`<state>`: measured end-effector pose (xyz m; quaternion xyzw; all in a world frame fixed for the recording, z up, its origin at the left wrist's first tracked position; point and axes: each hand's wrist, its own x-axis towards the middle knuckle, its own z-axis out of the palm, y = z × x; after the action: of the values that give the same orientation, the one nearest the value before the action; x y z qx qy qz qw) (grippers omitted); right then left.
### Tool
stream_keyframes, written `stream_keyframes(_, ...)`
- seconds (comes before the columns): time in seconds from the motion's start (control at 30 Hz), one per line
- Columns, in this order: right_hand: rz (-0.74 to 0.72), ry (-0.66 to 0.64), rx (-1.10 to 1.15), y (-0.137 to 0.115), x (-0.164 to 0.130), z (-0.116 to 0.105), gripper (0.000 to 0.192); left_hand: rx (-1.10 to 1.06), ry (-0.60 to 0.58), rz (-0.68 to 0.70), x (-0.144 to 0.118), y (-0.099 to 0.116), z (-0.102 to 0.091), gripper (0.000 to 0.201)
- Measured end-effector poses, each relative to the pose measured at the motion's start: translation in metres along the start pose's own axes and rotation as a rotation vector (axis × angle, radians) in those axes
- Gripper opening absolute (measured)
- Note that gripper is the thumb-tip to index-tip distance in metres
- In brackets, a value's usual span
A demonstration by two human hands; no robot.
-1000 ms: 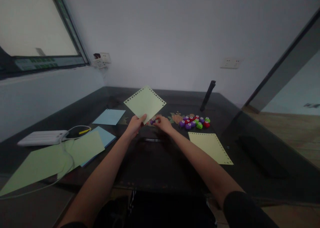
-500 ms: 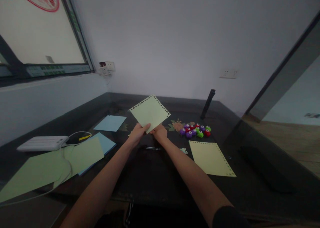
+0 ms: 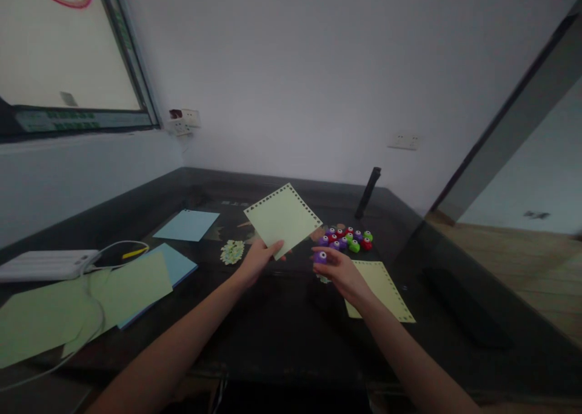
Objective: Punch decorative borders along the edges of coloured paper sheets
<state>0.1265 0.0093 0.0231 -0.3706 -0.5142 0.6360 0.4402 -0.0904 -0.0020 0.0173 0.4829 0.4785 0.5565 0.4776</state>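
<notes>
My left hand (image 3: 262, 260) pinches the lower corner of a pale green sheet of paper (image 3: 284, 220), held tilted above the table. Small punched holes line its two upper edges. In my right hand (image 3: 340, 271) is a small purple craft punch (image 3: 321, 257) with a white round button, gripped between thumb and fingers, apart from the sheet. Behind that hand, a cluster of purple, red and green craft punches (image 3: 349, 239) stands on the table. A pale yellow sheet (image 3: 379, 290) with punched edges lies partly under my right forearm. Small paper cut-outs (image 3: 232, 252) are heaped left of my left hand.
On the dark table (image 3: 273, 341) lie a blue sheet (image 3: 187, 225) and overlapping green sheets (image 3: 131, 283) at left. A white power bank (image 3: 48, 265) with a cable sits beside them. A black upright stick (image 3: 368, 193) stands at back right; a dark flat object (image 3: 466, 308) lies at right.
My right hand has moved right, away from the green sheet, and the purple craft punch in it now shows. The left hand still holds the sheet. The view has shifted slightly right.
</notes>
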Motion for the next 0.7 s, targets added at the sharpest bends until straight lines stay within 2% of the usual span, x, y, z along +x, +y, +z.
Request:
stream_keyframes(0.1,0.066,0.044,0.111,0.002,-0.018,-0.02,0.038,0.061,-0.075,0.0,-0.012,0.0,0.016,0.031)
stream_keyframes(0.23,0.022,0.105,0.177,0.009,-0.023,-0.034,0.037,0.175,-0.106,0.021,-0.02,-0.001,0.026,0.03)
stream_keyframes(0.4,0.017,0.162,0.251,0.012,-0.022,-0.035,0.035,0.201,-0.083,-0.009,-0.02,-0.002,0.027,0.026)
stream_keyframes(0.7,-0.031,0.186,0.301,0.01,-0.024,-0.031,0.038,0.217,-0.101,-0.024,-0.022,0.001,0.031,0.022)
